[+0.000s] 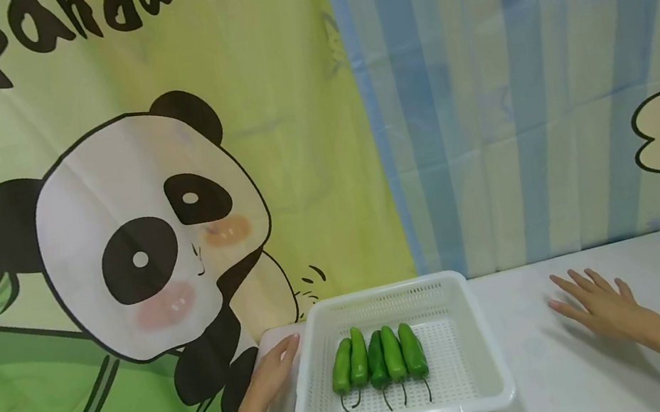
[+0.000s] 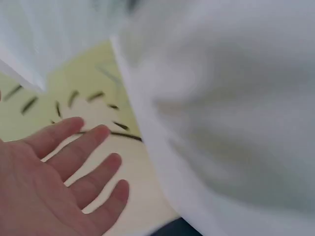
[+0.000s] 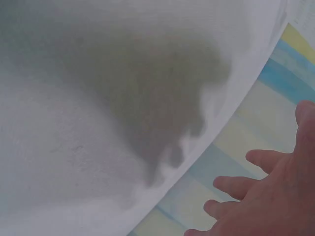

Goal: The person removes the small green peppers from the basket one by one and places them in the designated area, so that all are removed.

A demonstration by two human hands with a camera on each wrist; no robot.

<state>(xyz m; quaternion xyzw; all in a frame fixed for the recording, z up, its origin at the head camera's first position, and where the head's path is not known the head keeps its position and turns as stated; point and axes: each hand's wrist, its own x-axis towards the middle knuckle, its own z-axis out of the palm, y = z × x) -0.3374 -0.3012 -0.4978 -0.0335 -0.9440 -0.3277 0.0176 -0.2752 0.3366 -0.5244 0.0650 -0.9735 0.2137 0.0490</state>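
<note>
My fingers held nothing: the left hand point(image 1: 272, 373) lay loosely extended just beside the white basket point(image 1: 451, 359), the right hand point(image 1: 608, 309) spread over the table point(image 1: 544, 374), well apart from the basket. Inside it, five green peppers point(image 1: 377, 360) lay in a row. I judged the grasp not yet begun; a grip called for reaching inside.

A cloth-screened nook; whether it sits in a home, a shop or elsewhere cannot be told. Yellow-green cloth point(image 1: 303, 116), printed with a cartoon panda point(image 1: 122, 160) and the word "panda", hangs beyond the left edge of a plain white desk point(image 1: 541, 352). Blue-striped cloth point(image 1: 494, 137) hangs behind its far right corner.
</note>
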